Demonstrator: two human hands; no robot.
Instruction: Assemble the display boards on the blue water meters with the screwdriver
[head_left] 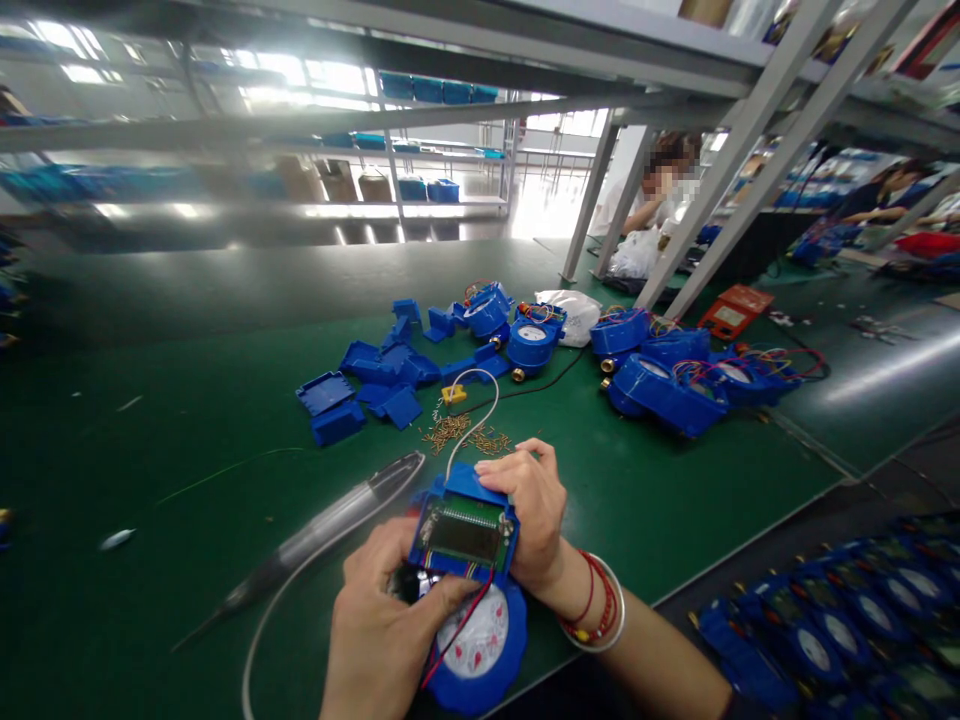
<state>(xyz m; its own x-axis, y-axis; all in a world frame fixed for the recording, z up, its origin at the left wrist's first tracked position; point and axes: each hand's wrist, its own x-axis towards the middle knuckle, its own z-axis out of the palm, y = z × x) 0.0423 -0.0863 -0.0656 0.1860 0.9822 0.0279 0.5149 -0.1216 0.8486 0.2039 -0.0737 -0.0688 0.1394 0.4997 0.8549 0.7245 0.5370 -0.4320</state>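
A blue water meter [480,640] with a white dial and an open top showing a green circuit board [465,530] sits at the near edge of the green table [187,400]. My left hand [382,620] grips the meter's lower left side, thumb across the dial's edge. My right hand [529,515], with red and silver bracelets at the wrist, clasps the right side of the board housing. A white wire [469,420] loops up from the meter. A grey electric screwdriver [330,525] lies just left of my hands.
A heap of small brass screws [465,435] lies beyond the meter. Blue covers [375,380] and several more blue meters [660,375] with coloured wires sit mid-table. A crate of finished meters [840,620] stands at the lower right. Other people work behind grey shelf posts [720,190].
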